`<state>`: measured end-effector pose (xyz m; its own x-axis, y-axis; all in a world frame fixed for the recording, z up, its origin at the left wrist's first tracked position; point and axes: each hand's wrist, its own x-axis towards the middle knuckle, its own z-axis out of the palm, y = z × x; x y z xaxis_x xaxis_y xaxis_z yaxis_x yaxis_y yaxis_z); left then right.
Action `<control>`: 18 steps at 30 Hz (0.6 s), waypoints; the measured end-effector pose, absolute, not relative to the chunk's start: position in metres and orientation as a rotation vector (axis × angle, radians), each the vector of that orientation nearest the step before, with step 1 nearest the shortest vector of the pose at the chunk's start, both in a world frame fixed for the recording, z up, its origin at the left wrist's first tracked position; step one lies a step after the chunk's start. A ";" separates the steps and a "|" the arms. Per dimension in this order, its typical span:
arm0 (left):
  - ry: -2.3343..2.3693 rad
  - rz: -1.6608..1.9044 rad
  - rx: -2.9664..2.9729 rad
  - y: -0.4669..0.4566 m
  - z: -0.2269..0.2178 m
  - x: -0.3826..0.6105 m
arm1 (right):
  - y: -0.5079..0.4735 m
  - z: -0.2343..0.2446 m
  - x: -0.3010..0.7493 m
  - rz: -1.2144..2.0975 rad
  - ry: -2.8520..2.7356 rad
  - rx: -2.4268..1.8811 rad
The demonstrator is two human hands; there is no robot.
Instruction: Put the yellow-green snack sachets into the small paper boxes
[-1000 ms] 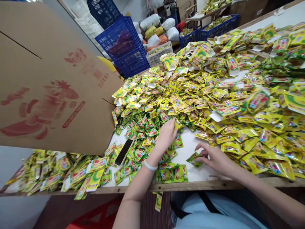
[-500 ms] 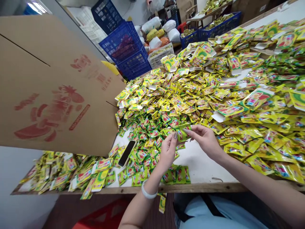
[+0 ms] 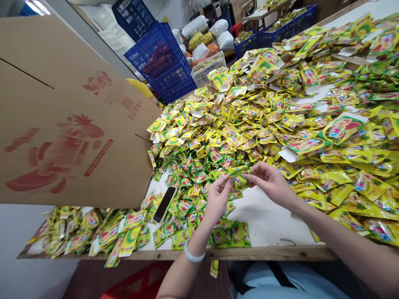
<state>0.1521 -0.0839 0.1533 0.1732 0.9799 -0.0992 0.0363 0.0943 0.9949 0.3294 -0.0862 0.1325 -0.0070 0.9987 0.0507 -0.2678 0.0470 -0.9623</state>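
Note:
My left hand (image 3: 217,195) and my right hand (image 3: 270,181) meet above the white table (image 3: 264,220), both pinching a few small green and yellow packets (image 3: 239,179) between their fingertips. A white bangle is on my left wrist. Below the hands, a short row of green packets (image 3: 230,234) lies near the table's front edge. A huge heap of yellow-green packets (image 3: 280,112) covers the table behind and to the right.
A large cardboard box flap (image 3: 68,120) with red fruit print stands at the left. A black phone (image 3: 164,204) lies among packets beside it. Blue plastic crates (image 3: 162,58), a white basket and stuffed sacks stand beyond the table. More packets lie under the flap at the left edge.
A second ago my left hand reached into the heap and my right hand picked a packet off the table. Both hands then rose and came together on the packets; they have barely moved since.

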 end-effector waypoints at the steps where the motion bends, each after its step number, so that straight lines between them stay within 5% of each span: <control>1: 1.164 0.991 1.250 -0.082 0.153 0.150 | -0.085 0.133 0.335 1.226 -1.146 -0.994; 7: 1.198 0.800 1.390 -0.076 0.165 0.145 | -0.083 0.129 0.357 0.836 -1.710 -0.999; 18: 1.164 0.483 1.684 -0.096 0.179 0.149 | -0.095 0.141 0.345 1.138 -1.724 -1.061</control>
<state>0.1486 -0.0963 0.1789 0.4590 0.8657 -0.1998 0.4703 -0.0460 0.8813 0.3451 -0.0950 0.1414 -0.3318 0.9287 0.1655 0.2130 0.2446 -0.9459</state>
